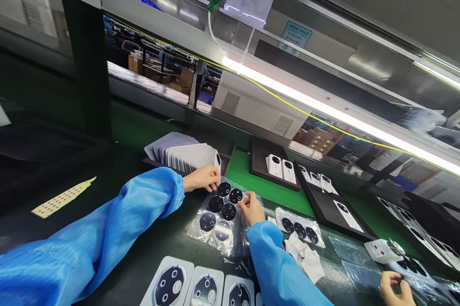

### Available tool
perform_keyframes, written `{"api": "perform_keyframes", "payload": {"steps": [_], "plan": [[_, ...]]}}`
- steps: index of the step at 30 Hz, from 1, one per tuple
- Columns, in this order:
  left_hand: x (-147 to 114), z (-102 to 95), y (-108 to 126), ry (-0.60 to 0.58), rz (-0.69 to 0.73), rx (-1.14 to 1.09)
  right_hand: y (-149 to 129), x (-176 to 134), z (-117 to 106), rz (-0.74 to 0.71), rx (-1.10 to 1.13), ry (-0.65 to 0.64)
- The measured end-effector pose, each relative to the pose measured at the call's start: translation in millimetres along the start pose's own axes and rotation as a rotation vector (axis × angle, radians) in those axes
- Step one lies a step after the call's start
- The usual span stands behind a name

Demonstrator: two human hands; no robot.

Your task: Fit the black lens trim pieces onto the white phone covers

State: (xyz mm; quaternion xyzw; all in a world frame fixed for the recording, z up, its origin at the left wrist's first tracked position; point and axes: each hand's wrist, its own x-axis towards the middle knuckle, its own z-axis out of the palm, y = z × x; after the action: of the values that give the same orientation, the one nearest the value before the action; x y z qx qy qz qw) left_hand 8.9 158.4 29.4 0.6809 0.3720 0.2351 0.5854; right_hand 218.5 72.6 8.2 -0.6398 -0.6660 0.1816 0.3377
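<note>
In the head view a clear plastic bag [201,212] lies on the dark bench, with several round black camera-lens covers [228,211] showing in it. My left hand [203,179] reaches to the bag's far left corner, thumb and fingers pinched at its edge beside a cover. From the right, my right hand [252,207] pinches the bag's right side close to another cover. Both sleeves are blue. Just beyond my left hand stands a fanned stack of white phone back panels [187,156]. Closer to me, larger white cards with black discs [207,289] lie in a row.
Black foam trays [257,162] hold white panels at the back right. A strip of three discs [300,227] and crumpled white paper [311,263] lie right of my arm. Another person's hand [395,289] is near a white bottle [384,251]. A yellow sticker sheet [63,197] lies left.
</note>
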Motion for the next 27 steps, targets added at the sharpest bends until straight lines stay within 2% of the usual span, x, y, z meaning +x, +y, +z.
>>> {"api": "perform_keyframes", "payload": {"steps": [10, 16, 20, 27], "plan": [[-3.5, 7.4, 16.6, -0.017, 0.061, 0.03, -29.9, 18.5, -1.4, -0.315, -0.163, 0.087], [-5.5, 7.0, 24.6, -0.041, 0.053, 0.058, -47.4, 30.8, -11.7, -0.439, -0.199, 0.027], [-3.4, 5.8, 25.8, -0.052, 0.064, 0.055, -49.3, 34.9, -14.5, -0.452, -0.193, -0.016], [-3.2, 9.7, 26.2, -0.016, 0.105, 0.061, -43.2, 37.4, -10.2, -0.371, -0.161, 0.001]]}}
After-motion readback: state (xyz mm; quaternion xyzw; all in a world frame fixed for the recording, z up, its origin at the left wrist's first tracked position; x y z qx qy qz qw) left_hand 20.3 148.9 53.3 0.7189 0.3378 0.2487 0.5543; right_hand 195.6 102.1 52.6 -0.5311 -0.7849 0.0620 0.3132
